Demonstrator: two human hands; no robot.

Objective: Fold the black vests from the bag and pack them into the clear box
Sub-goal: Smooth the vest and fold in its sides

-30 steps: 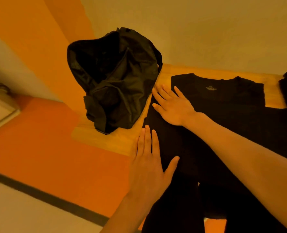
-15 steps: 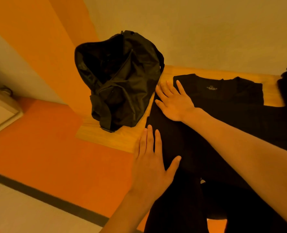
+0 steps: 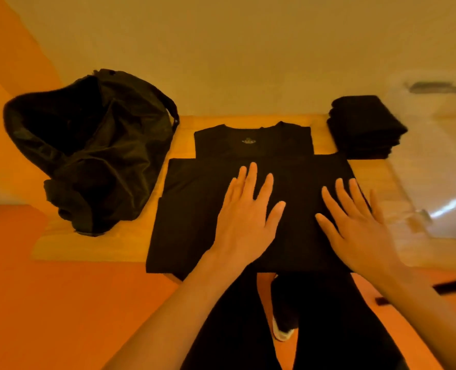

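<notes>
A black vest (image 3: 192, 209) lies flat on the wooden table (image 3: 130, 247), its neck towards the wall and its lower half folded up over the chest. My left hand (image 3: 245, 217) presses flat on the middle of the vest with fingers spread. My right hand (image 3: 360, 222) lies flat on the vest's right side, fingers straight. The open black bag (image 3: 88, 158) slumps on the table's left end. A stack of folded black vests (image 3: 365, 129) sits at the back right. The clear box (image 3: 440, 161) stands at the far right, blurred.
A pale wall runs right behind the table. Orange floor lies to the left and below the table's front edge. My dark trouser legs and a white shoe (image 3: 281, 332) show under the table edge. A dark strap-like object (image 3: 453, 287) lies at the right edge.
The view has swung right, bringing the stack and clear box into sight. Both hands have slid from the vest's left edge to its middle and right side, still flat on the cloth.
</notes>
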